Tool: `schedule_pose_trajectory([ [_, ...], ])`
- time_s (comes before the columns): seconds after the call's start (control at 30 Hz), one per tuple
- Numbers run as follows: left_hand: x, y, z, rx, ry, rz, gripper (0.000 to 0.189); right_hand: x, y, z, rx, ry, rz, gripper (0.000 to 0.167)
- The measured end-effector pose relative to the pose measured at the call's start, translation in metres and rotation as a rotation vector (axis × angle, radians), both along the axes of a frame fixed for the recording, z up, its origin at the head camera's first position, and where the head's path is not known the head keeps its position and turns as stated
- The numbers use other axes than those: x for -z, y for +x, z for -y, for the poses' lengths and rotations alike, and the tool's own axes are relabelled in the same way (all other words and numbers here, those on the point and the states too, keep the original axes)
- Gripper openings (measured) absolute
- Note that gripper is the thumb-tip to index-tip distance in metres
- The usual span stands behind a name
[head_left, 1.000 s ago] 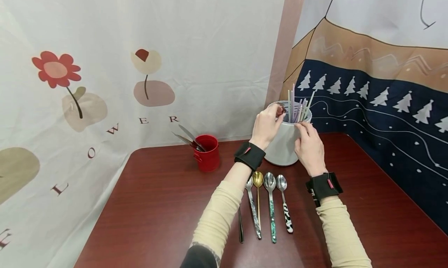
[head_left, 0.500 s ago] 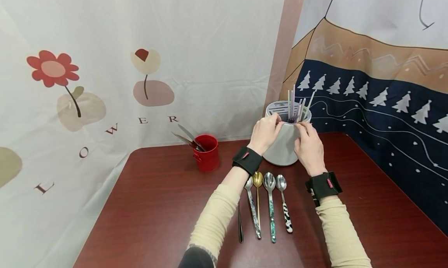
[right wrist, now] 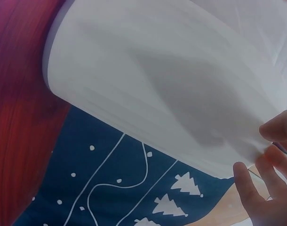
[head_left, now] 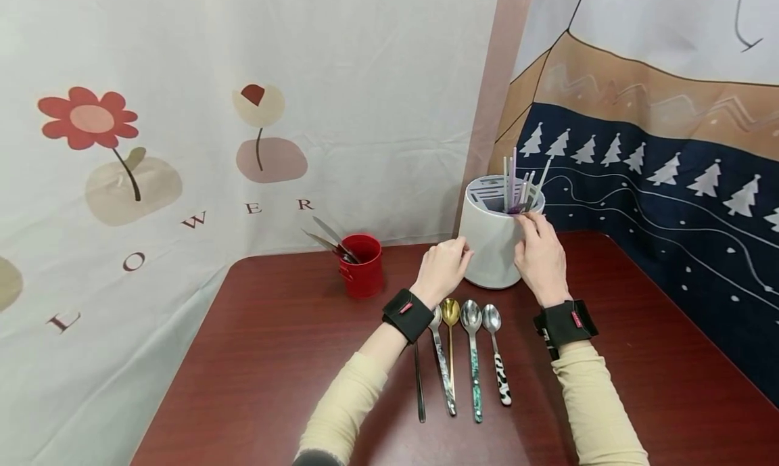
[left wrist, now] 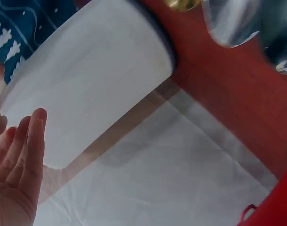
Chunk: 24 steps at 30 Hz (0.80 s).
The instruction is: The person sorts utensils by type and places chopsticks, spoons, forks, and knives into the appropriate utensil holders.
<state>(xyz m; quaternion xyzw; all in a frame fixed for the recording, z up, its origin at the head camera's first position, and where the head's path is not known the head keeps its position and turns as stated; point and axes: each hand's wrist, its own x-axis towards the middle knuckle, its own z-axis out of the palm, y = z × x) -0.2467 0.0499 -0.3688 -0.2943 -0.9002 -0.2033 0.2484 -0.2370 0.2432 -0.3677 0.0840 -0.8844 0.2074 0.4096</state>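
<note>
A white round knife holder with a slotted top stands upright at the back right. Several thin pale green and purple sticks rise from it. My right hand grips its front rim, fingertips at the top edge and thumb against the outer wall; beside the thumb in the right wrist view, the holder's wall fills much of the picture. My left hand hovers in front and to the left of the holder. In the left wrist view, that hand's fingers look fairly straight, holding nothing visible.
Below the hands lie a gold spoon, a teal-handled spoon, a cow-print-handled spoon and a patterned silver spoon. My left wrist partly covers a dark handle. A red cup with knives stands left.
My left hand has come down from the knife holder's top, toward me and to the left, uncovering the slots. My right hand stays at the front rim.
</note>
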Motion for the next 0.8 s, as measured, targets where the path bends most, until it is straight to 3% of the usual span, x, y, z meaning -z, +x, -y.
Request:
schedule_pose_trajectory([
  [0.37, 0.035, 0.022, 0.03, -0.076, -0.056, 0.005, 0.015, 0.0, -0.001, -0.001, -0.002, 0.006, -0.002, 0.04],
  [0.6, 0.051, 0.038, 0.048, -0.133, -0.103, 0.063, 0.017, -0.001, -0.001, 0.0, -0.007, 0.006, -0.003, 0.04],
  [0.8, 0.066, 0.052, 0.057, -0.14, -0.112, 0.105, 0.019, -0.002, -0.001, 0.0, -0.004, 0.008, 0.005, 0.039],
])
